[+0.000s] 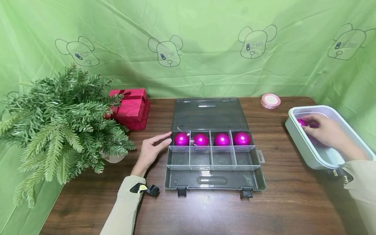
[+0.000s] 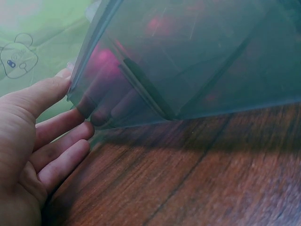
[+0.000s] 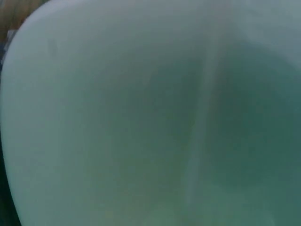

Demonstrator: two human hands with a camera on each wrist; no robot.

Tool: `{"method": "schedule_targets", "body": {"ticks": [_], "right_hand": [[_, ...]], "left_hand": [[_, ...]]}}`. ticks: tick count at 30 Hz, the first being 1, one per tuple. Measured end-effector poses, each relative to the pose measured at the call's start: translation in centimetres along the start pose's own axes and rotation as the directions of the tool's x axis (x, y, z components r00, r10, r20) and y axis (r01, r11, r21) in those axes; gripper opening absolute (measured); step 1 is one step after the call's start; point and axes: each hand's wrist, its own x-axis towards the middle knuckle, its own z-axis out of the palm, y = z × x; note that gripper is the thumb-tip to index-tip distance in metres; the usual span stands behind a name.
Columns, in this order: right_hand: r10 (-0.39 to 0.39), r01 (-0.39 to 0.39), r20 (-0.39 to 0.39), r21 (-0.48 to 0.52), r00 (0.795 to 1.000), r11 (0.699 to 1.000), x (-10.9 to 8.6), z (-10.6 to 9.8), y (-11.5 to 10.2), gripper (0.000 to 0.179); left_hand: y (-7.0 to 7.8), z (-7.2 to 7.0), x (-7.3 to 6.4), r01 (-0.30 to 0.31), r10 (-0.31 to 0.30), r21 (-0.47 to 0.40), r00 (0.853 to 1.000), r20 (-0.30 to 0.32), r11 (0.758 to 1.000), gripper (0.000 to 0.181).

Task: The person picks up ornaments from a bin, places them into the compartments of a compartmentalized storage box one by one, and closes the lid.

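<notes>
On the table lies an opened translucent grey compartment box [image 1: 215,178], its back row holding several magenta Christmas baubles [image 1: 221,139], one per cell. At least one shows a silver cap. My left hand [image 1: 149,152] touches the box's left side near the back corner, thumb and fingers fairly straight; the left wrist view shows that thumb [image 2: 51,89] at the rim. Inside a pale plastic tub [image 1: 302,148] at the right, my right hand [image 1: 326,132] has its fingers around a magenta bauble [image 1: 301,122], partly hidden. The right wrist view shows only the blurred tub wall [image 3: 94,117].
A small artificial Christmas tree [image 1: 67,124] stands at the left, its branches reaching toward my left arm. Behind it is a red gift box [image 1: 133,109]. A roll of pink ribbon [image 1: 270,101] lies near the back edge. Green cloth [image 1: 205,71] hangs behind the table.
</notes>
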Motion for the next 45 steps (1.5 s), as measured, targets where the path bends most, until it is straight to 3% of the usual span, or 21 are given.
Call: {"method": "schedule_targets", "body": {"ticks": [4, 9, 14, 31, 45], "right_hand": [[0.032, -0.032, 0.024, -0.002, 0.999, 0.999, 0.2, -0.1, 0.0, 0.035], [0.007, -0.007, 0.039, 0.011, 0.999, 1.0, 0.3, 0.0, 0.2, 0.036], [-0.004, 0.005, 0.025, -0.044, 1.0, 0.999, 0.4, 0.1, 0.1, 0.035], [0.166, -0.166, -0.009, -0.098, 0.986, 0.981, -0.7, -2.6, -0.9, 0.054], [0.19, -0.193, -0.071, -0.042, 0.979, 0.98, -2.0, -3.2, -1.7, 0.054]], "left_hand": [[0.0, 0.0, 0.0, -0.002, 0.002, -0.001, 1.0, 0.001, 1.0, 0.032], [-0.1, -0.1, 0.0, -0.004, 0.004, 0.002, 1.0, 0.003, 1.0, 0.033], [-0.1, -0.1, 0.0, 0.004, -0.004, 0.0, 1.0, 0.001, 1.0, 0.033], [0.1, 0.0, 0.0, 0.004, -0.003, -0.004, 1.0, 0.006, 1.0, 0.033], [0.0, 0.0, -0.1, 0.01, -0.01, -0.003, 1.0, -0.002, 1.0, 0.032]]}}
